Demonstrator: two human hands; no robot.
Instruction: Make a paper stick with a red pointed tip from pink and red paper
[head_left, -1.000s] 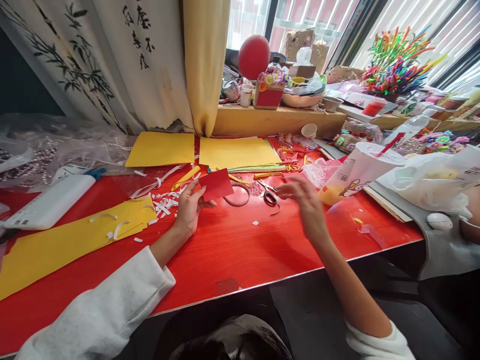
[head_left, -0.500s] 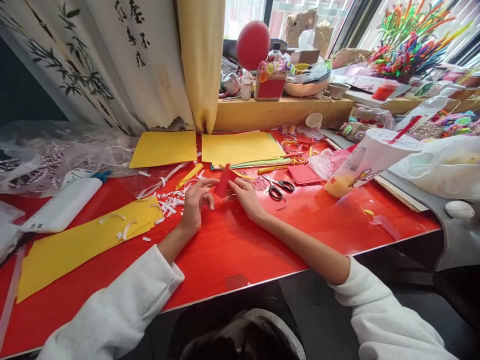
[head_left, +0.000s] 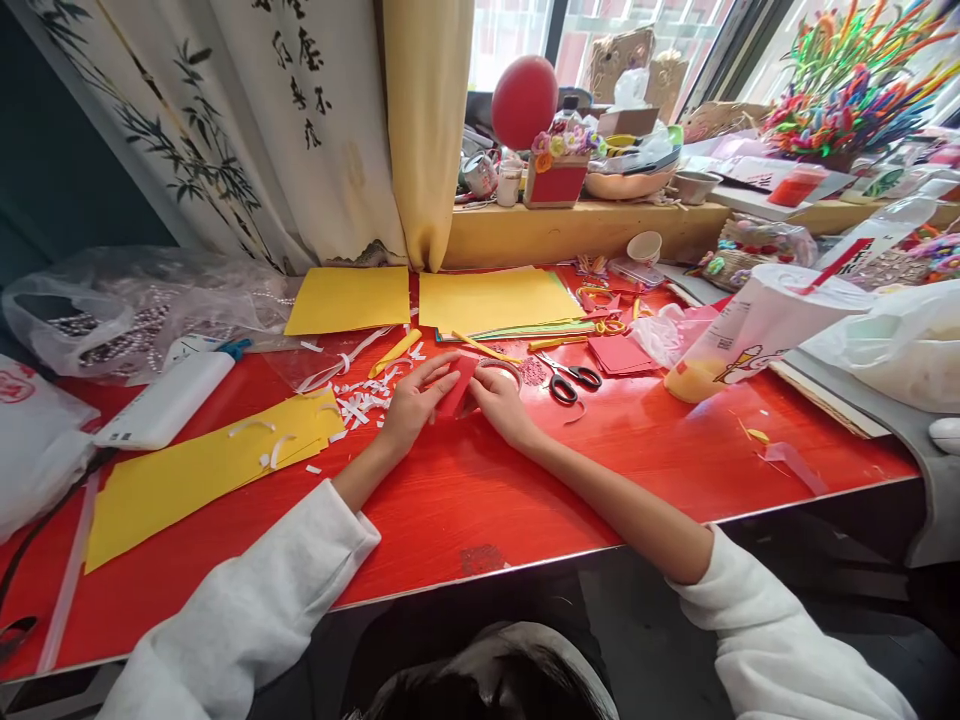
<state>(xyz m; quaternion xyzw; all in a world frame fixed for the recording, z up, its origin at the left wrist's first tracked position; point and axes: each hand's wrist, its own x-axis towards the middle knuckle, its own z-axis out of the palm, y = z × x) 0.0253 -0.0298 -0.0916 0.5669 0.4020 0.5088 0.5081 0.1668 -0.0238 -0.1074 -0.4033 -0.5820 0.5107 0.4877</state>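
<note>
Between my hands is a piece of folded red paper (head_left: 459,385), held just over the red table (head_left: 570,480). My left hand (head_left: 412,405) grips its left side with the thumb on top and the fingers behind. On the right edge, the fingers of my right hand (head_left: 501,400) are closed; their tips are partly hidden by the paper. A round, clear-rimmed object (head_left: 511,368) shows partly behind my right hand. White paper scraps (head_left: 364,400) lie left of my left hand. Scissors with black handles (head_left: 566,385) rest to the right, beside a stack of red paper squares (head_left: 621,355).
Yellow sheets (head_left: 495,300) lie along the back, and yellow strips (head_left: 187,470) at the left. A lidded drink cup (head_left: 757,330) stands tilted in view at the right. Plastic bags (head_left: 150,310) fill the back left. The table's front edge (head_left: 525,562) runs below my forearms.
The red paper has turned from an upright, pointed look to a flatter, narrow folded strip. My left fingers have closed over it. The whole view has shifted slightly.
</note>
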